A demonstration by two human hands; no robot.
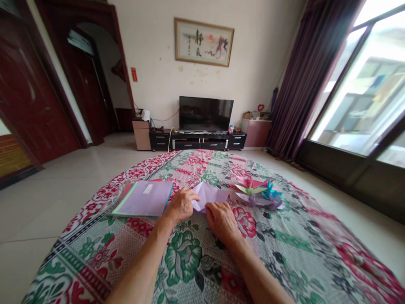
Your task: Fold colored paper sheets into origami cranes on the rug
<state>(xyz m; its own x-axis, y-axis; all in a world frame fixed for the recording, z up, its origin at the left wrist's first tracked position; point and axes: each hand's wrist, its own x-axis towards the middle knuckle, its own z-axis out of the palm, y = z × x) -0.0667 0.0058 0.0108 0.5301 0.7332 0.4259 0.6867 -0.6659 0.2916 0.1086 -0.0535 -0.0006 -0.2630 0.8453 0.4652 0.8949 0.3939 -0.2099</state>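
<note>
A partly folded sheet of lilac paper [209, 194] lies on the flowered tablecloth [190, 261] in front of me. My left hand [181, 205] rests on its left edge, fingers bent and pressed down on the paper. My right hand [222, 220] sits at the sheet's near edge, fingers curled over it and pinching the fold. Left of my hands lies a stack of coloured paper sheets [144, 198] with a lilac one on top. Right of the sheet stand several folded paper cranes [257, 192] in pink, green, blue and lilac.
The round table's edge curves close on both sides, with tiled floor [57, 198] beyond. A TV [205, 113] on a low dark cabinet stands against the far wall. Dark curtains and a large window [357, 97] are at right, wooden doors at left.
</note>
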